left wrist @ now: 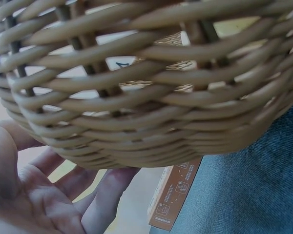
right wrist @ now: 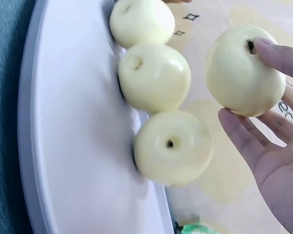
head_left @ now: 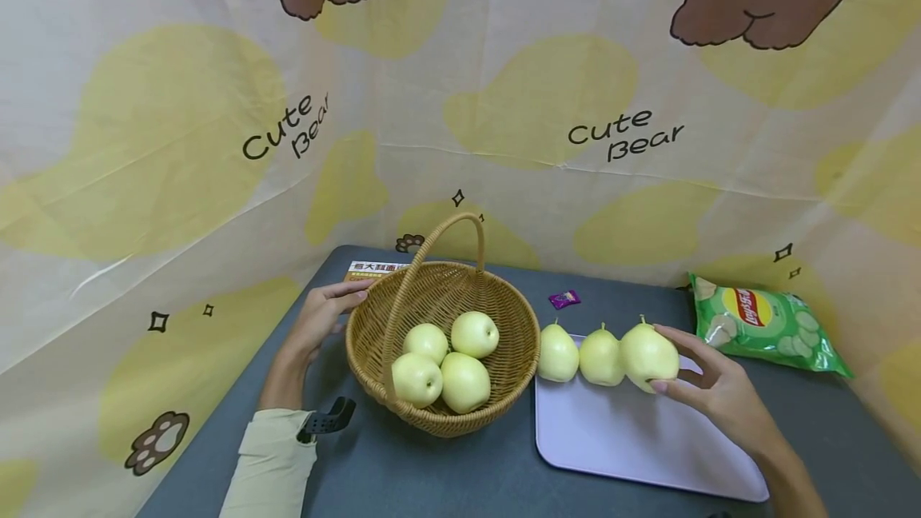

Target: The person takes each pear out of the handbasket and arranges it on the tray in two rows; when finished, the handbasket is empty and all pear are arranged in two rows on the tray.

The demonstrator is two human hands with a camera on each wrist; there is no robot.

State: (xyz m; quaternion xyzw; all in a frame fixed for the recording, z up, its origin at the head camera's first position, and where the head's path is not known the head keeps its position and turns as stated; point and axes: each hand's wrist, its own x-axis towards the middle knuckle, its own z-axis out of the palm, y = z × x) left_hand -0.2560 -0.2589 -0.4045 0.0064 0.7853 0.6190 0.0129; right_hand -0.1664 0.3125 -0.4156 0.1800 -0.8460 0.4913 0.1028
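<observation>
In the head view my right hand [head_left: 719,390] pinches a pale green pear [head_left: 647,356] between thumb and fingers, stem up, over the lilac tray [head_left: 612,430]. In the right wrist view this held pear [right wrist: 241,73] is raised beside three pears in a row, the nearest pear [right wrist: 173,148] on the tray's edge side. From above, the held one hides part of that row. My left hand [head_left: 316,326] touches the left rim of a wicker basket [head_left: 514,366] with extended fingers. Several pears [head_left: 468,382] lie inside the basket, under its arched handle [head_left: 403,294].
A green chip bag [head_left: 770,326] lies beyond the tray at the right. A small purple wrapped candy [head_left: 564,299] lies behind the pears. Behind the basket's left side a printed box [head_left: 374,268] partly shows. A printed cloth [head_left: 504,182] hangs along the table's back and left.
</observation>
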